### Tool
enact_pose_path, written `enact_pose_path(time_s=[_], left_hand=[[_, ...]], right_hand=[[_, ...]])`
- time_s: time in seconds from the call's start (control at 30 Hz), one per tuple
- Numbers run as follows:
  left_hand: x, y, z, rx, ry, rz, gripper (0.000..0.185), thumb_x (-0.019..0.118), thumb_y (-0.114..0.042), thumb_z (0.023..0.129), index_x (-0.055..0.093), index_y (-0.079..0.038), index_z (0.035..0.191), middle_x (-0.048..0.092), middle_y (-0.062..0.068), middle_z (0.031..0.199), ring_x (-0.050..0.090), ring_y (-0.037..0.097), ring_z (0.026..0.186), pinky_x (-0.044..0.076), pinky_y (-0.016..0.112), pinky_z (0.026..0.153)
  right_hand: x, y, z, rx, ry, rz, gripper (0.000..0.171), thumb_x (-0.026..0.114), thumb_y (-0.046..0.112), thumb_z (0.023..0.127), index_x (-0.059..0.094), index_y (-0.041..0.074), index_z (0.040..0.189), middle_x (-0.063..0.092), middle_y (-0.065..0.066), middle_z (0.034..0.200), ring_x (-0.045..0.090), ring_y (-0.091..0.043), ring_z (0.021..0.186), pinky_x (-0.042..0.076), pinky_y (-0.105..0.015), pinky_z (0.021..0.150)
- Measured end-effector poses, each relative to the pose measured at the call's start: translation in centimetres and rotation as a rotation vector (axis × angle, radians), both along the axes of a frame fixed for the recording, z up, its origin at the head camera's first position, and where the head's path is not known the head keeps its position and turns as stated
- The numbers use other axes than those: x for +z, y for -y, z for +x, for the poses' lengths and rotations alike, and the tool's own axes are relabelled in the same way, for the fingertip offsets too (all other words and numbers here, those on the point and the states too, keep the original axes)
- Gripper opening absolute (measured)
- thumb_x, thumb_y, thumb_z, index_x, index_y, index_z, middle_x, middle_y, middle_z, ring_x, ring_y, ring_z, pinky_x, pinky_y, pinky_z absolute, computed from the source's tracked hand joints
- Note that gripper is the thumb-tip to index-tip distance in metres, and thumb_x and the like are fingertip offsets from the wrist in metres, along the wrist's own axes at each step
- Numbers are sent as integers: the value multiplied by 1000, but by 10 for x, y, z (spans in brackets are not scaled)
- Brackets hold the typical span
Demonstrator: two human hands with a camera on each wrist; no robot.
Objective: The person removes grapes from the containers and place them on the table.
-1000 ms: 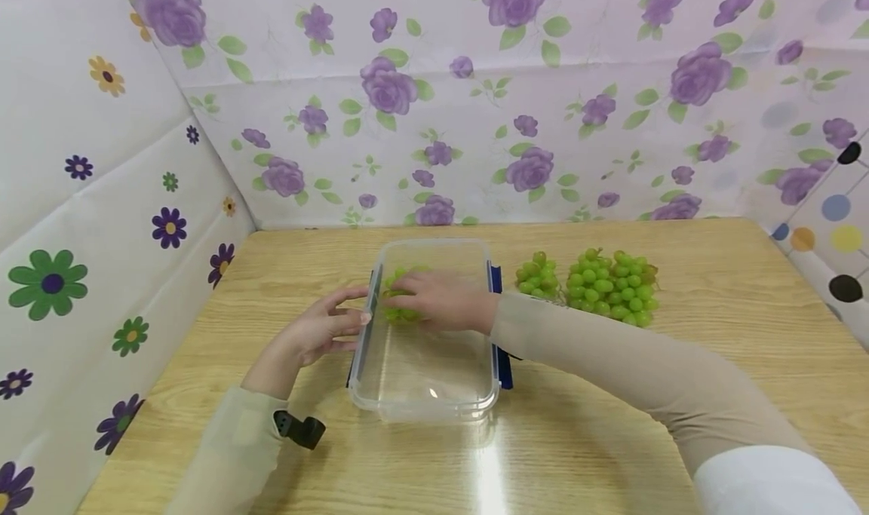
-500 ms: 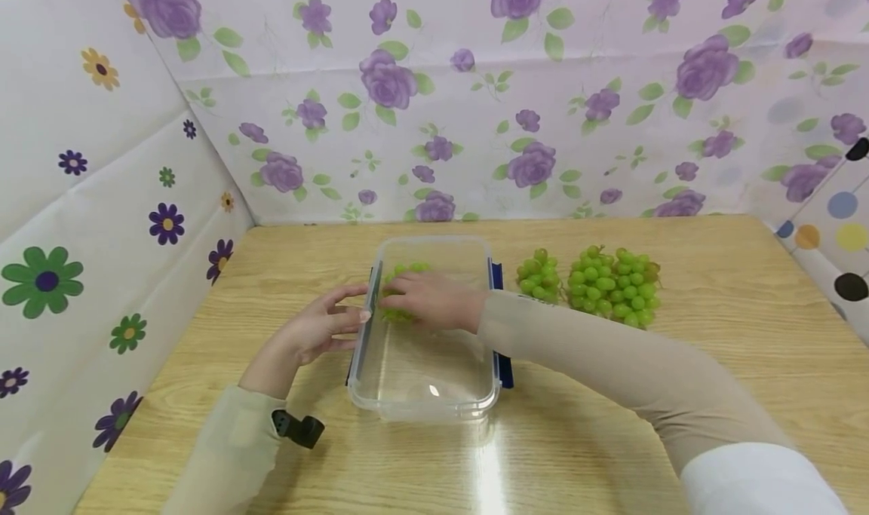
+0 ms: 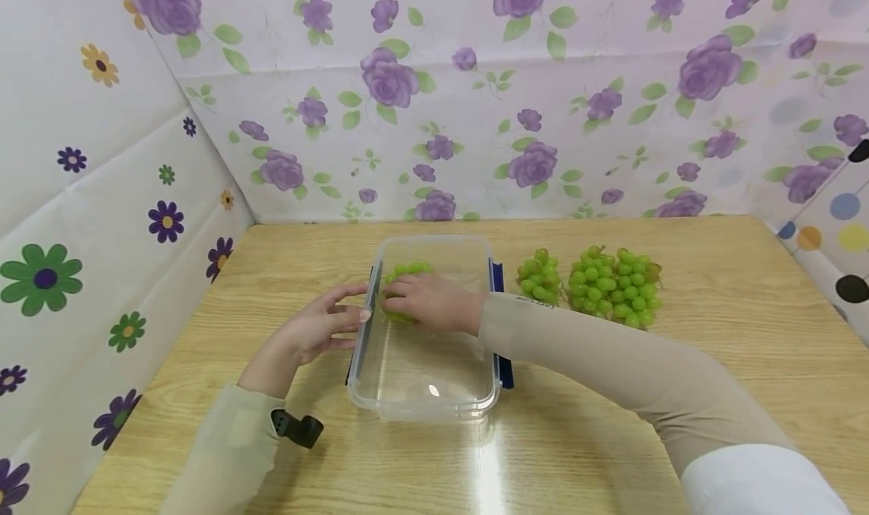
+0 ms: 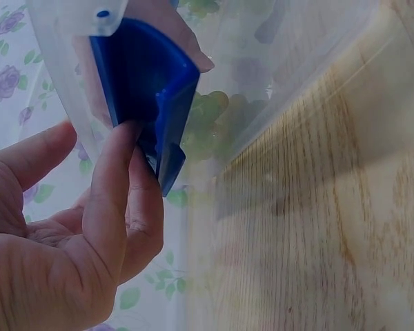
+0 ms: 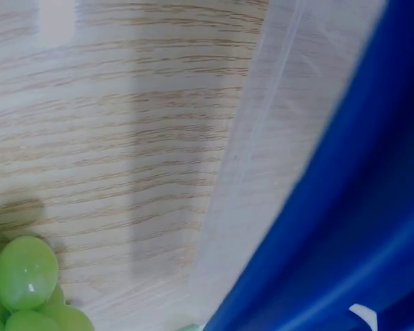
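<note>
A clear rectangular plastic container (image 3: 434,408) with blue side latches stands lidless on the table. My left hand (image 3: 319,329) holds its left side; the left wrist view has the fingers against a hanging blue latch (image 4: 148,76), the thumb close to the clear rim. Inside, near the far left corner, lies a bunch of green grapes (image 3: 411,268). My right hand (image 3: 436,302) reaches in over the right wall, its bent fingers gripping the grapes and partly covering them. That hand is outside the right wrist view, which shows a blue latch (image 5: 331,207) up close.
Right of the container lie a small bunch of green grapes (image 3: 539,277) and a larger cluster (image 3: 614,285) on the wooden table (image 3: 577,439). Flower-patterned sheeting (image 3: 434,108) stands behind and along the left. Loose grapes or a bunch edge (image 5: 27,272) shows in the right wrist view.
My right hand has shifted slightly left and settled on the grapes in the container, no longer blurred. The left hand and the container stay in place.
</note>
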State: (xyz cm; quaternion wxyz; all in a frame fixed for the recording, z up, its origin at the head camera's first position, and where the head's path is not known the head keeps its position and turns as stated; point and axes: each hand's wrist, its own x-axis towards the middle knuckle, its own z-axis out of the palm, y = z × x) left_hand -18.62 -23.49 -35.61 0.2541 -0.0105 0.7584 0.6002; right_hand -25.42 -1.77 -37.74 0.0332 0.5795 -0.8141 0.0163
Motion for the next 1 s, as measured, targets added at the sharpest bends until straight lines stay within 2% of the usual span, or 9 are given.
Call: enact_pose_path(time_s=[0.23,0.43,0.63,0.8,1.0], left_hand=[[0,0,0,3,0,-1,66,55,-19,97,19,-11,152,33,26,141,44,36,123,50,37,90],[-1,0,0,1,-4,0,66,55,-19,97,19,-11,152,34,26,140,44,36,124,50,36,90],[0,0,0,-6,-7,2,67,55,-19,96,18,-11,152,33,28,140,43,38,126,50,36,90],[0,0,1,-5,-8,5,67,55,-19,96,18,-11,152,32,28,141,42,39,127,50,36,91],[0,-1,1,5,-10,5,66,54,-19,97,19,-11,152,33,27,140,45,37,124,50,36,91]], right_hand=[[0,1,0,0,2,8,42,71,8,84,59,14,124,54,-7,134,47,-24,127,37,-36,108],[0,1,-1,-7,-11,-24,36,70,9,84,60,14,118,58,-4,126,51,-21,119,41,-31,103],[1,0,-1,-48,25,-41,35,66,9,87,60,12,122,59,-5,127,50,-21,121,40,-31,105],[3,0,1,-81,43,-32,39,69,10,86,59,9,124,59,-7,128,51,-23,121,40,-32,105],[4,-1,1,-79,38,-47,37,70,9,85,61,7,121,61,-8,124,53,-24,116,41,-32,103]])
